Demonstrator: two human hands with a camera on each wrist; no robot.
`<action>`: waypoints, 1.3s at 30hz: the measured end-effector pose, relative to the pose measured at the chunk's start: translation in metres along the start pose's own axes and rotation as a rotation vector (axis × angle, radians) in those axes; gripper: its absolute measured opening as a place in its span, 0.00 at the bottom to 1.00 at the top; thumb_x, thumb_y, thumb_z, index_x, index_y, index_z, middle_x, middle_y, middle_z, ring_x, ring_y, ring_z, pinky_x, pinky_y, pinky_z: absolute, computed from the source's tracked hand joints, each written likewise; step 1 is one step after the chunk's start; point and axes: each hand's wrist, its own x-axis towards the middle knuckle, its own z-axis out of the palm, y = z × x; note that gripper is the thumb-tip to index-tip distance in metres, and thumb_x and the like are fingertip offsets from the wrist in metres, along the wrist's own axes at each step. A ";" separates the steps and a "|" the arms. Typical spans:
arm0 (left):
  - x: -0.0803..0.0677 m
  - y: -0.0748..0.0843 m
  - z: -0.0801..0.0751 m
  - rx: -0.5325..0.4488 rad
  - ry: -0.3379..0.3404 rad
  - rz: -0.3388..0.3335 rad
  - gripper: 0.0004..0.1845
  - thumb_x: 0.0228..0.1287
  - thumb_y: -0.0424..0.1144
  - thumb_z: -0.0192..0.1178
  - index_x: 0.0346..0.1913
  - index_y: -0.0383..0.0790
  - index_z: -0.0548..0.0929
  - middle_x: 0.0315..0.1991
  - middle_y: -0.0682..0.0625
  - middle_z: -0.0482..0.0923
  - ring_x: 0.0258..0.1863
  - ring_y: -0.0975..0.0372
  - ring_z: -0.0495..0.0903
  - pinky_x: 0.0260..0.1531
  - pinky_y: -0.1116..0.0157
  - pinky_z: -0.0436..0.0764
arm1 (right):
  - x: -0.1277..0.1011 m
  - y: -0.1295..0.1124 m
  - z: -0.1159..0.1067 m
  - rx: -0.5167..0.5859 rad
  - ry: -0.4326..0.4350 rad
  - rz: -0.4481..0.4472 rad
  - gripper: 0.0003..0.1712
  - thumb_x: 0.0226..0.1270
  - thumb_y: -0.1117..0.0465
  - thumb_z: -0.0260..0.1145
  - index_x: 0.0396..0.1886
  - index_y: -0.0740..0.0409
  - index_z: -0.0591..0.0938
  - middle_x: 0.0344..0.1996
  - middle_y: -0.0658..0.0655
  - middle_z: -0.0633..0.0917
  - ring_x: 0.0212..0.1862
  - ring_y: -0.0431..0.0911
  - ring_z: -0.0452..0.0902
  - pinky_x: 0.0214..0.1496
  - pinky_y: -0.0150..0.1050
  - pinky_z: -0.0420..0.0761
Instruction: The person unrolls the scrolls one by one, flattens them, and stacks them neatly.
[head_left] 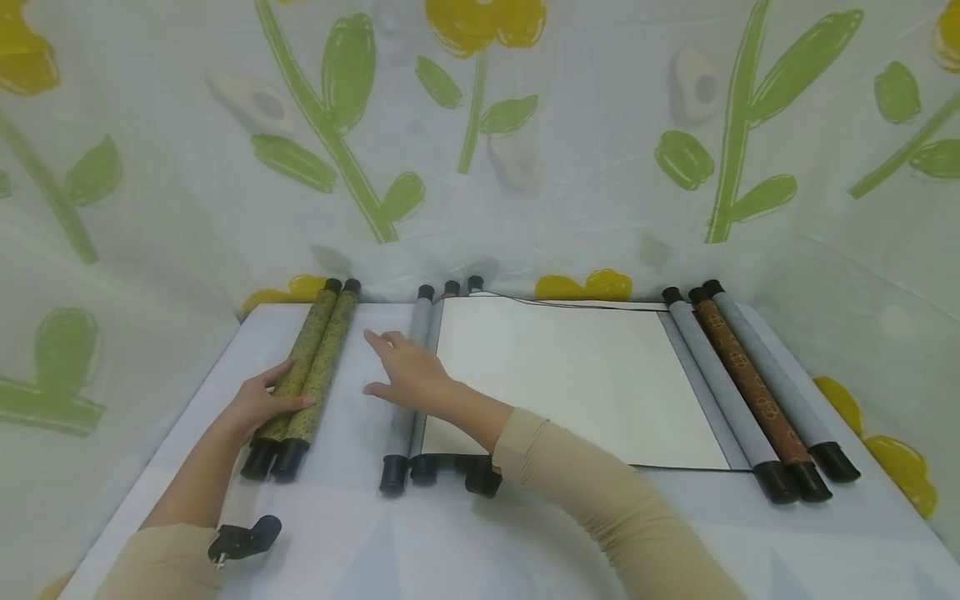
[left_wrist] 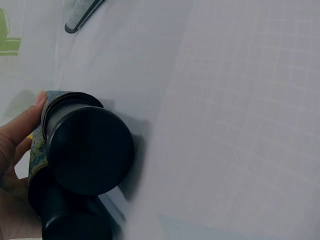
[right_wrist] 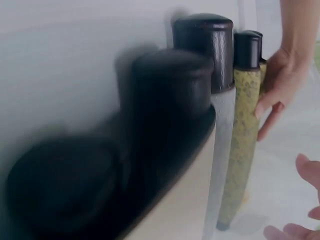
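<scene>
Two yellow-green patterned scrolls (head_left: 324,367) with black end caps lie side by side at the table's left. My left hand (head_left: 258,406) holds them near their front ends, thumb across the right one and fingers at the left one. The left wrist view shows their black caps (left_wrist: 92,150) close up beside the hand (left_wrist: 17,145). Above the table, between these scrolls and a grey scroll (head_left: 411,367), my right hand (head_left: 408,371) hovers with its fingers spread, holding nothing. The right wrist view catches only its fingertips (right_wrist: 307,170).
A cream sheet (head_left: 562,375) lies unrolled in the middle, with dark rod ends at its left. At the right rest two grey scrolls (head_left: 720,387) and a brown patterned scroll (head_left: 750,375). A flower-printed cloth (head_left: 570,183) hangs behind the white table (head_left: 360,533).
</scene>
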 end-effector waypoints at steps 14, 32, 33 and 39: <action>-0.008 -0.004 0.004 0.003 -0.001 0.095 0.54 0.57 0.56 0.64 0.75 0.46 0.38 0.72 0.27 0.32 0.68 0.31 0.36 0.61 0.34 0.48 | 0.032 -0.037 0.030 0.317 -0.164 0.217 0.41 0.65 0.45 0.61 0.74 0.44 0.56 0.67 0.56 0.68 0.67 0.47 0.64 0.58 0.39 0.73; -0.010 -0.019 0.004 -0.012 -0.065 0.224 0.55 0.57 0.44 0.66 0.76 0.48 0.37 0.71 0.25 0.32 0.66 0.27 0.37 0.54 0.28 0.49 | 0.052 -0.058 0.064 0.848 -0.287 0.347 0.41 0.65 0.59 0.63 0.74 0.42 0.56 0.64 0.55 0.72 0.40 0.43 0.77 0.42 0.34 0.77; -0.011 -0.020 0.004 -0.017 -0.059 0.233 0.54 0.57 0.44 0.66 0.76 0.48 0.37 0.71 0.25 0.32 0.66 0.28 0.39 0.55 0.29 0.51 | 0.052 -0.059 0.066 0.817 -0.274 0.337 0.41 0.64 0.58 0.65 0.73 0.42 0.57 0.67 0.52 0.68 0.48 0.43 0.77 0.48 0.34 0.77; -0.016 -0.016 0.006 -0.040 -0.028 0.249 0.53 0.57 0.41 0.66 0.75 0.45 0.39 0.69 0.22 0.38 0.63 0.32 0.52 0.53 0.38 0.63 | 0.048 -0.062 0.070 0.827 -0.255 0.302 0.42 0.61 0.54 0.68 0.72 0.41 0.59 0.71 0.48 0.61 0.68 0.45 0.61 0.61 0.37 0.70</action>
